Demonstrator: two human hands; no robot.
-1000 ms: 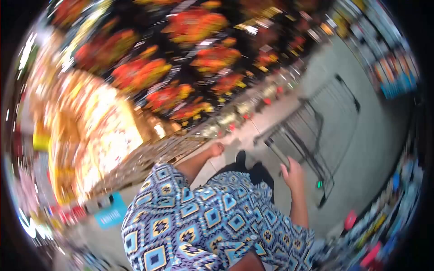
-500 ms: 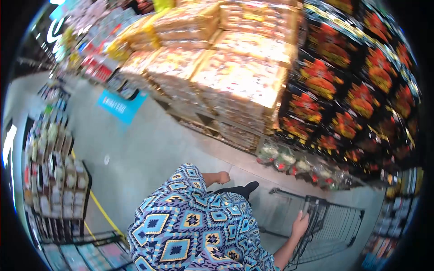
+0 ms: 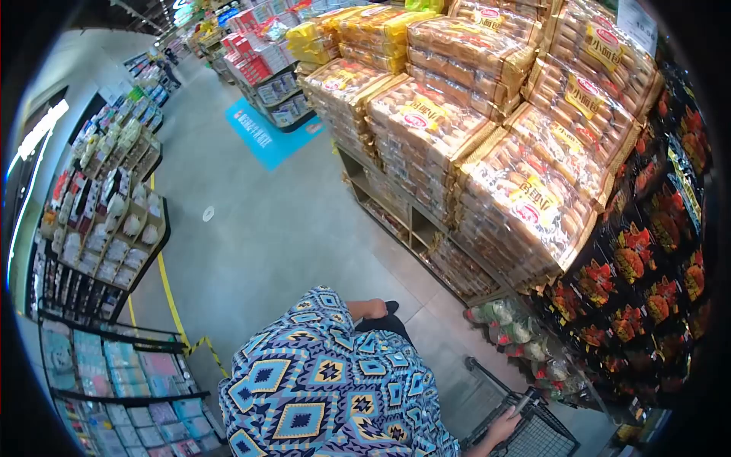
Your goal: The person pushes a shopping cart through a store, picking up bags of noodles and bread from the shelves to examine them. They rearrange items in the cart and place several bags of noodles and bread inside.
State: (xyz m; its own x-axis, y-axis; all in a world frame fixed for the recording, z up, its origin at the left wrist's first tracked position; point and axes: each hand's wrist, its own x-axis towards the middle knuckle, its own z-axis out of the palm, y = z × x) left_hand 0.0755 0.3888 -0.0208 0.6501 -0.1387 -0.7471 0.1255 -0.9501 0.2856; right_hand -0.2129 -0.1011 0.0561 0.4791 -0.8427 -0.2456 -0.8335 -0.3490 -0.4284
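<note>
My right hand is closed around the handle of a dark wire shopping cart at the lower right. My left hand hangs beside my patterned shirt, loosely curled, with no object visible in it. A dark shoe shows just past that hand. Ahead and to the right are stacked clear packs of small bread rolls with yellow and red labels, apart from both hands.
Black packages with red and orange prints fill the right side. Bagged goods lie low beneath them. Shelves of packaged goods line the left, edged by a yellow floor line. A blue floor sign lies ahead on the grey floor.
The view has turned and sharpened; the bread stacks now sit further right and lower. The cart appears lower in view, with my right hand still on its handle. My left hand remains curled.
</note>
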